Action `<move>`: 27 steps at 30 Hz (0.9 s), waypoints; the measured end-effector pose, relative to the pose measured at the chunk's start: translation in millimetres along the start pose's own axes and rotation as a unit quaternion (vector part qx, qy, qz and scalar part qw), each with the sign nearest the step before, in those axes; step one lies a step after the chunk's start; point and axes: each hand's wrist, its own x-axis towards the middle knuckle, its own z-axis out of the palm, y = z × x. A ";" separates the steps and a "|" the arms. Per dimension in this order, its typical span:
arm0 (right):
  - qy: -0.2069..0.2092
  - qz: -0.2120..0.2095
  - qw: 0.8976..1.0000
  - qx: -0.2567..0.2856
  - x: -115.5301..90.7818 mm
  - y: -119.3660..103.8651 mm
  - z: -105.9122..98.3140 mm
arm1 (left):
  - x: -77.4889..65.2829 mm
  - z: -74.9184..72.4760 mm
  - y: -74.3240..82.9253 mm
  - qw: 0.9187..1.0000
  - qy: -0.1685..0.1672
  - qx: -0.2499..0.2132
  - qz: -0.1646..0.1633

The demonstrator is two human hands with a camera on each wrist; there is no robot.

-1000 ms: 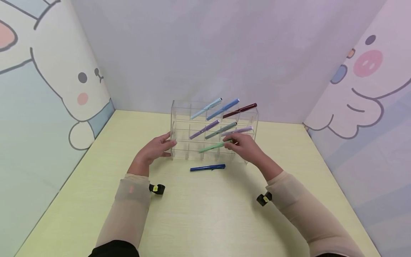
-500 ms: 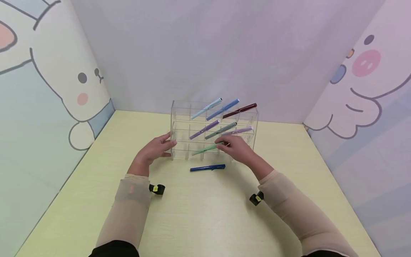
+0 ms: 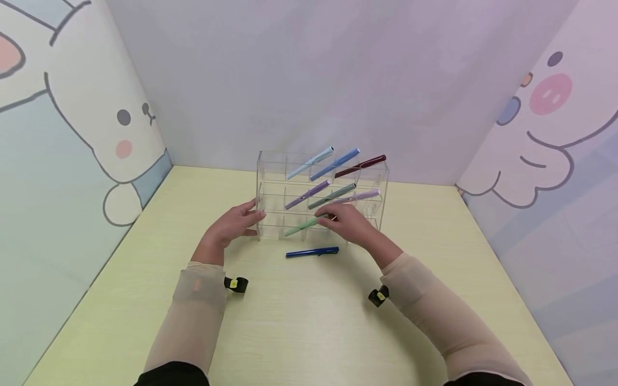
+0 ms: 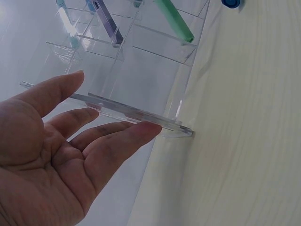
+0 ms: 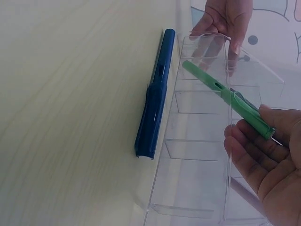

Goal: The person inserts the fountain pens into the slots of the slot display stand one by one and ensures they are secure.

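Observation:
A clear acrylic pen rack [image 3: 271, 219] with three tiers stands near the back of the table. My left hand [image 3: 235, 221] rests against its left side panel, fingers fairly straight; the left wrist view shows the fingertips [image 4: 149, 128] at the panel. My right hand [image 3: 350, 221] pinches a light green pen [image 3: 300, 227] by its capped end between thumb and fingers. That pen slants across the front of the lowest tier, its free end pointing left and down. In the right wrist view the green pen [image 5: 221, 92] shows whole, above the clear compartments. A dark blue pen [image 3: 311, 252] lies on the table before the rack.
Pens lean in the upper tiers: light blue [image 3: 311, 162], blue [image 3: 335, 164] and dark red [image 3: 361, 166] on top; purple [image 3: 307, 194], grey-green [image 3: 333, 196] and lilac [image 3: 359, 196] in the middle. A grey-lilac wall [image 3: 309, 80] rises behind the table [image 3: 299, 316].
My right hand has moved left along the lowest tier with the green pen, whose free end is now further left and slightly lower. The left hand and the rack have stayed put.

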 end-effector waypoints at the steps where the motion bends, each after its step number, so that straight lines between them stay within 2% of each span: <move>1: -0.001 -0.001 1.000 -0.001 0.3 -0.5 0.2 | 0.1 0.1 -0.1 1.000 0.000 -0.001 0.001; 18: -0.008 -0.013 1.000 -0.001 -2.1 -1.4 -0.1 | 2.2 0.9 0.1 1.000 -0.003 0.003 -0.006; 27: 0.002 -0.007 1.000 0.016 -8.9 1.4 -16.7 | 1.6 -1.1 0.1 1.000 -0.003 0.007 -0.011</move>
